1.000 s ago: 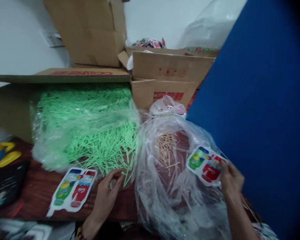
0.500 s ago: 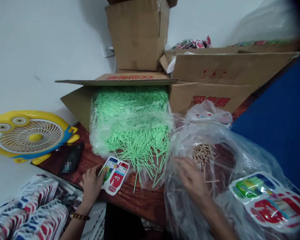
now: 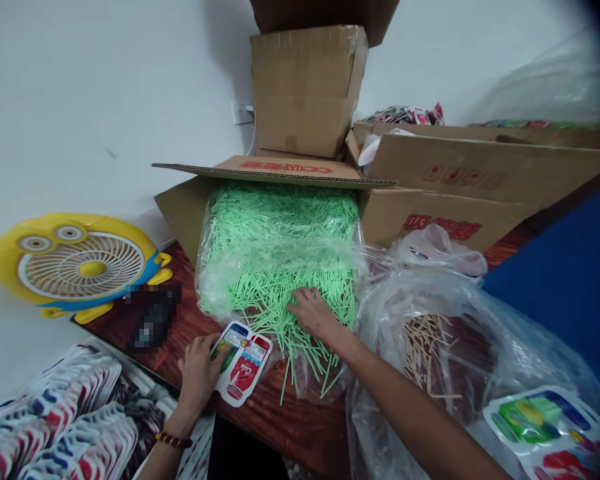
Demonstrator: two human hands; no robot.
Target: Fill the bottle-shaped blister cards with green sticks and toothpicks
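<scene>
My left hand (image 3: pixel 200 370) grips the left edge of a bottle-shaped printed packet (image 3: pixel 244 365), with the thumb over its green half; its red half reads "Cola". The packet lies at the table's front edge. My right hand (image 3: pixel 316 315) rests on a heap of thin green sticks (image 3: pixel 280 283), fingers apart and slightly bent, the tips among the sticks. These sticks spill from a clear plastic bag (image 3: pixel 213 293) inside an open cardboard box (image 3: pixel 180 207). Thin brown sticks (image 3: pixel 423 343) lie to the right of my right forearm, in another clear bag (image 3: pixel 480 300).
A yellow fan (image 3: pixel 93 267) and a dark, pixelated object (image 3: pixel 153 320) are at the left. Stacked printed packets (image 3: pixel 70 413) fill the lower left. Another packet (image 3: pixel 545 420) lies on plastic at the right. Cardboard boxes (image 3: pixel 305 87) stand behind, and a blue surface (image 3: pixel 570 267) is at the right.
My right hand has moved left from beside the brown sticks onto the green sticks. My left hand stays on the packet. The whole view has shifted slightly.
</scene>
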